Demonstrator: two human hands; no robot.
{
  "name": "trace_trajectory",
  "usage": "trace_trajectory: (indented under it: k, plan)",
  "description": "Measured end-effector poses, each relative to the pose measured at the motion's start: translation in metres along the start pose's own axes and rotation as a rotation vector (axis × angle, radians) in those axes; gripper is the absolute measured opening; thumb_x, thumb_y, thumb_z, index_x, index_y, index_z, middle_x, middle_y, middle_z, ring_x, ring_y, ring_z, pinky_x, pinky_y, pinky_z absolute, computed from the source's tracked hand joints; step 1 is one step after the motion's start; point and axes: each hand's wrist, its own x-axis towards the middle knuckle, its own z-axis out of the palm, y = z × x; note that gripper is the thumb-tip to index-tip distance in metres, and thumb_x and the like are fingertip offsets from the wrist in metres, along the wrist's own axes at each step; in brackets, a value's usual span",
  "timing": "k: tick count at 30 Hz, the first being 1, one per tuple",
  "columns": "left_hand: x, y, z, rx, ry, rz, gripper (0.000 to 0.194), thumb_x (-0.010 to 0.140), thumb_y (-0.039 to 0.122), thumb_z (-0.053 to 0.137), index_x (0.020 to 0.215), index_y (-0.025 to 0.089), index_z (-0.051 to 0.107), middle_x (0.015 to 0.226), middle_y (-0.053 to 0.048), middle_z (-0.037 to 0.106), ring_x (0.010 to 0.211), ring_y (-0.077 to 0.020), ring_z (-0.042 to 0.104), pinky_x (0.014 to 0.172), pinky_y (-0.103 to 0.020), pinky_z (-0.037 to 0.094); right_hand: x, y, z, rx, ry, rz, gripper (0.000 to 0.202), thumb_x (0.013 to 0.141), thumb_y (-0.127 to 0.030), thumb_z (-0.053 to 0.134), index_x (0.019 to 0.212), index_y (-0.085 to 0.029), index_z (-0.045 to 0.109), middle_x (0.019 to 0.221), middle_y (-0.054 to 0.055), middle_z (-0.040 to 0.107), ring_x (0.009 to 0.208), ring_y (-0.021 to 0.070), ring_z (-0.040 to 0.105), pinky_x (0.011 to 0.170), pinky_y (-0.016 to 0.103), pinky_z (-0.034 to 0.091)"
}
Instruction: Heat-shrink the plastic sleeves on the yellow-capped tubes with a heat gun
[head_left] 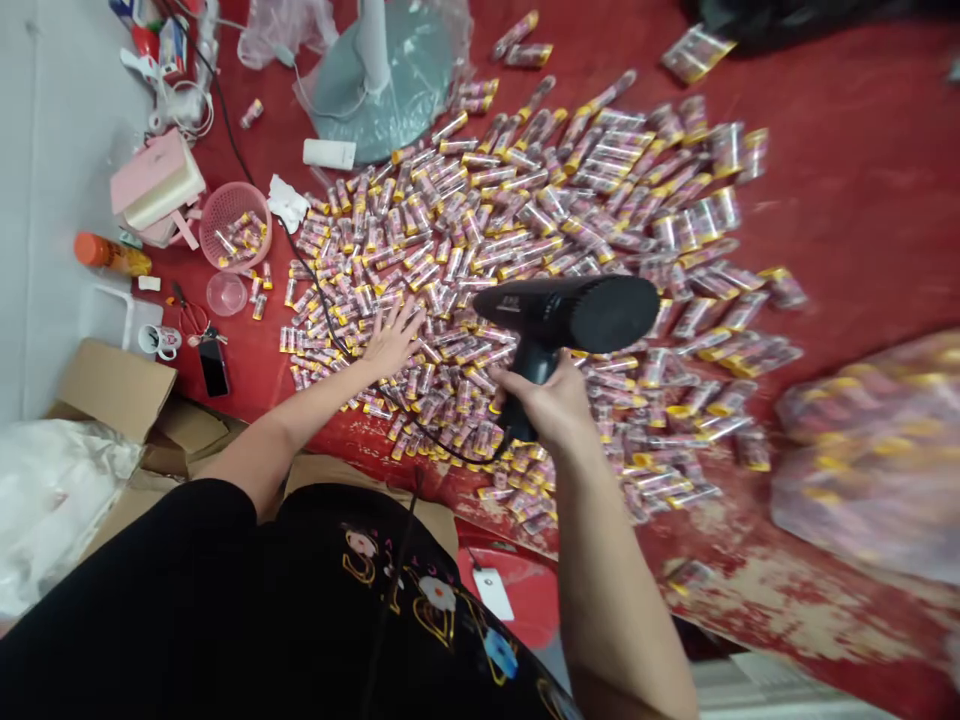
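A black hair dryer (566,310) is in my right hand (551,400), which is wrapped round its handle. Its nozzle points left, over a wide layer of small clear tubes with yellow ends and pink printing (480,220). My left hand (394,340) lies with fingers spread on the tubes at the left part of the layer. From the handle's foot a black cord (465,458) runs left across the tubes. What is inside the tubes is too small to tell.
The red table (847,180) also bears a pink basket (238,225) of tubes, a stand with a round base (382,80), a phone (213,367), a mug (159,342) and a pink box (157,180). A filled plastic bag (877,450) sits right; cardboard boxes (112,390) stand left.
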Motion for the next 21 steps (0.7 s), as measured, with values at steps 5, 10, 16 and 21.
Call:
trace_trajectory:
  k: [5, 10, 16, 21]
  plan:
    - [0.047, -0.004, 0.001, -0.048, -0.033, 0.167, 0.065, 0.103, 0.043, 0.04, 0.164, 0.023, 0.029, 0.175, -0.007, 0.014, 0.162, -0.0292, -0.003, 0.13, -0.061, -0.003, -0.024, -0.014, -0.004, 0.012, 0.071, 0.036, 0.061, 0.05, -0.046, 0.093, 0.085, -0.025, 0.048, 0.056, -0.006, 0.057, 0.043, 0.0147, 0.051, 0.04, 0.029, 0.047]
    - [0.078, -0.027, -0.009, -0.152, 0.04, -0.075, 0.074, 0.1, 0.054, 0.04, 0.164, 0.019, 0.027, 0.175, -0.006, 0.012, 0.161, -0.0342, -0.011, 0.128, -0.064, -0.01, -0.042, -0.02, -0.008, -0.114, -0.036, 0.109, 0.059, 0.049, -0.046, 0.095, 0.083, -0.024, 0.051, 0.055, -0.002, 0.06, 0.042, 0.0177, 0.054, 0.038, 0.031, 0.047]
    - [0.071, 0.003, -0.002, -0.104, -0.013, 0.098, 0.071, 0.102, 0.048, 0.035, 0.162, 0.01, 0.032, 0.174, -0.012, 0.015, 0.162, -0.031, -0.002, 0.132, -0.055, -0.005, -0.044, -0.024, -0.002, -0.075, 0.015, 0.062, 0.054, 0.054, -0.046, 0.094, 0.084, -0.022, 0.055, 0.055, -0.003, 0.058, 0.044, 0.0158, 0.053, 0.041, 0.029, 0.046]
    - [0.055, 0.034, 0.015, -0.046, -0.184, 0.395, 0.067, 0.104, 0.048, 0.035, 0.162, 0.016, 0.03, 0.173, -0.009, 0.022, 0.162, -0.0262, 0.008, 0.132, -0.053, -0.001, -0.034, -0.036, 0.001, 0.018, 0.0, 0.012, 0.051, 0.059, -0.045, 0.093, 0.085, -0.021, 0.056, 0.06, -0.003, 0.059, 0.046, 0.0144, 0.053, 0.045, 0.031, 0.049]
